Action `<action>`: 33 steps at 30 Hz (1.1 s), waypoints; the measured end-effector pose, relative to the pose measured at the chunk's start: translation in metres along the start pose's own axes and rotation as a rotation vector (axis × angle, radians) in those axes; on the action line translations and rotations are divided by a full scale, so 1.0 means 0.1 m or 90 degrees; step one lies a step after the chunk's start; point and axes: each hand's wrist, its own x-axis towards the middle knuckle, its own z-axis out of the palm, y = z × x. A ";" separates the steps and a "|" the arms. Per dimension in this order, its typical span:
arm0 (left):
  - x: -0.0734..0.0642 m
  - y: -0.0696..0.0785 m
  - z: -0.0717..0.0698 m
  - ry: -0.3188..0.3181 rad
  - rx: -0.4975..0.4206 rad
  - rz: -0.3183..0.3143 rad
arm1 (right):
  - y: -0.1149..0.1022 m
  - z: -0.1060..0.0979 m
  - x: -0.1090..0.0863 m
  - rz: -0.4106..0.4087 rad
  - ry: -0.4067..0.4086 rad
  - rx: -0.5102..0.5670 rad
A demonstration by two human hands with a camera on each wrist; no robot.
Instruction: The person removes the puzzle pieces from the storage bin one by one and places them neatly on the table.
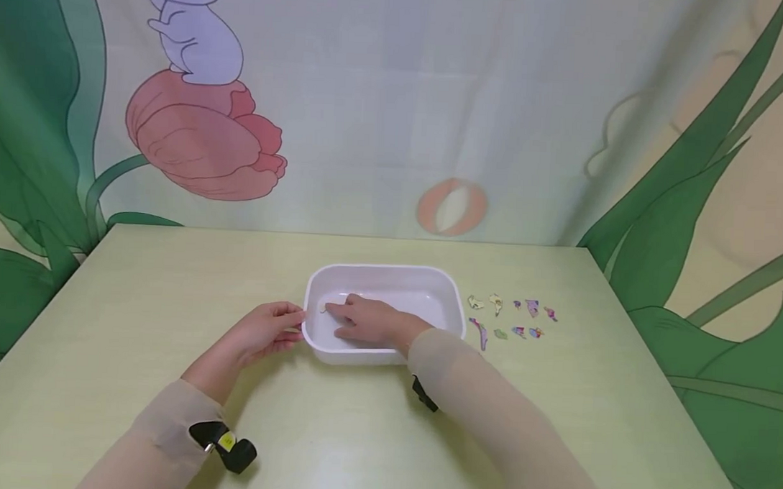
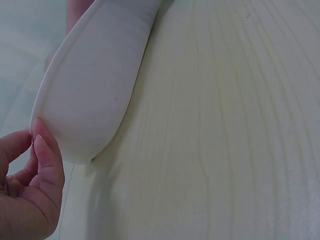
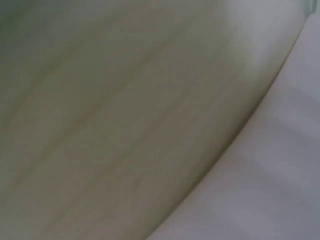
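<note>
A white plastic basin (image 1: 387,358) sits on the table. My left hand (image 1: 268,332) pinches its left end between thumb and fingertips; in the left wrist view that hand (image 2: 32,185) has its fingertips at the rim of the basin (image 2: 95,75). My right hand (image 1: 372,321) reaches down inside the basin, fingers extended toward the left end. Its index fingertip is right at a small pale scrap (image 1: 324,308) lying near the left wall. In the right wrist view only the basin's outer wall (image 3: 270,165) shows, and the hand itself is hidden.
Right of the basin, several small flat coloured pieces lie in two rough rows, among them a long purple one (image 1: 480,333), a green one (image 1: 500,335) and a purple one (image 1: 532,308). A printed curtain (image 1: 369,128) hangs behind the wood-grain table (image 1: 333,444).
</note>
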 end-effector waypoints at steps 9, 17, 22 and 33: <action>0.01 -0.02 0.00 0.002 0.000 0.000 | 0.05 0.04 0.08 -0.006 0.092 0.081; 0.01 -0.01 0.00 -0.008 -0.008 0.000 | 0.06 0.01 0.05 -0.012 0.139 0.082; 0.01 -0.01 0.00 -0.004 -0.009 -0.002 | 0.09 0.02 0.07 0.042 0.177 0.157; 0.00 -0.01 0.02 -0.009 -0.019 0.005 | 0.18 -0.02 0.01 0.101 0.177 0.348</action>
